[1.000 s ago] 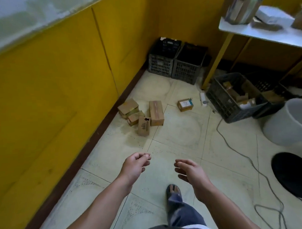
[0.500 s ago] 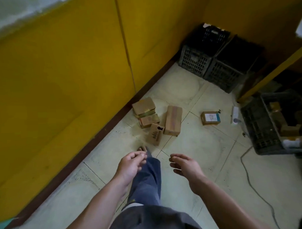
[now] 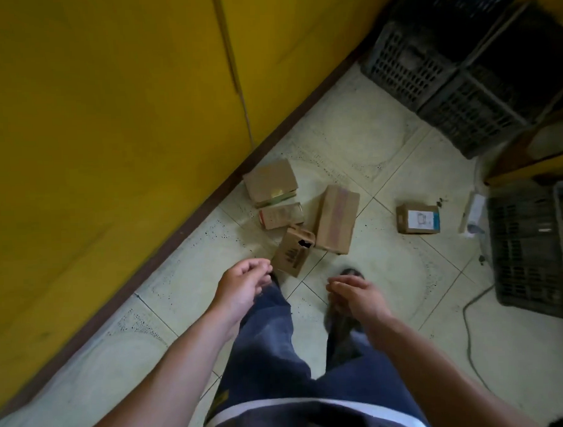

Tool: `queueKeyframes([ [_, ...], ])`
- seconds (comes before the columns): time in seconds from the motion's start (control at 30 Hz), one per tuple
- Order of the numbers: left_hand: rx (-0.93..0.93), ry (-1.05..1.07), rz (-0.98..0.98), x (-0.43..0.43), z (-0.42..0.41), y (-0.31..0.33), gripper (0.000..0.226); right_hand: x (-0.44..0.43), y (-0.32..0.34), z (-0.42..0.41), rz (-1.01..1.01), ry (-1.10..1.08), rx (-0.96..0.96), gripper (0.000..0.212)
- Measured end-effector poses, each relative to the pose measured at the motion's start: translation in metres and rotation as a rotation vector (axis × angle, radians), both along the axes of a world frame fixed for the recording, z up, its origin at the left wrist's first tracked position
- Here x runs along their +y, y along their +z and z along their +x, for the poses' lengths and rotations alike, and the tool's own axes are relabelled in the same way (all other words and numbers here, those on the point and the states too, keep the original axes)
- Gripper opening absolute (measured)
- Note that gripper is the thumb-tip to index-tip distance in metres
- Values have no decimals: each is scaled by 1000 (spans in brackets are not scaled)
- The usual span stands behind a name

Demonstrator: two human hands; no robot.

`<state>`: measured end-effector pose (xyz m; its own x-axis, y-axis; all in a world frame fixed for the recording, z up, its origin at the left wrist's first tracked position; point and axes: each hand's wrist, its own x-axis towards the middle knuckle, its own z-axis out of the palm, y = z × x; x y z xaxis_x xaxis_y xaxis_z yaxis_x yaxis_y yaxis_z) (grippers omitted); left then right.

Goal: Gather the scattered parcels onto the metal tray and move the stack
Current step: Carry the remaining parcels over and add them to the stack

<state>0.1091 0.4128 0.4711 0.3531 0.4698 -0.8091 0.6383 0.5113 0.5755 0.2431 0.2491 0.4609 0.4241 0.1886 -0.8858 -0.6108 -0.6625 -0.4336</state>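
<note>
Denim-clad legs point(image 3: 265, 335) fill the near edge. Above them the left hand point(image 3: 244, 283) and right hand point(image 3: 356, 293) hover with fingers loosely curled and holding nothing, probably poised to reach down. Just past the left hand lies a barcode parcel point(image 3: 292, 254), touching a long parcel point(image 3: 336, 219); its print is too blurred to read. A small parcel point(image 3: 280, 216) and a wall-side parcel point(image 3: 269, 181) huddle by the yellow wall point(image 3: 111, 123). A white-labelled parcel point(image 3: 417, 218) sits apart on the right, its label illegible. No metal tray shows. Dark crates point(image 3: 428, 67) stand farthest.
</note>
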Motion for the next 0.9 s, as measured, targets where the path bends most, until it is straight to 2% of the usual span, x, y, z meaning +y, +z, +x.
queueKeyframes([
  [0.23, 115, 110, -42, 26, 35, -111, 14, 54, -122, 65, -30, 127, 98, 14],
  [0.47, 196, 217, -93, 43, 76, -263, 17, 85, -260, 125, -78, 280, 116, 16],
  [0.57, 192, 170, -75, 55, 94, -325, 13, 105, -317, 140, -88, 368, 119, 15],
  [0.73, 202, 75, -39, 82, 110, -389, 11, 137, -375, 155, -94, 445, 77, 18],
  [0.83, 227, 11, -4, 98, 114, -425, 11, 152, -408, 161, -89, 459, 17, 32],
  [0.9, 246, 0, 32, 111, 116, -443, 23, 162, -424, 166, -92, 442, -41, 42],
])
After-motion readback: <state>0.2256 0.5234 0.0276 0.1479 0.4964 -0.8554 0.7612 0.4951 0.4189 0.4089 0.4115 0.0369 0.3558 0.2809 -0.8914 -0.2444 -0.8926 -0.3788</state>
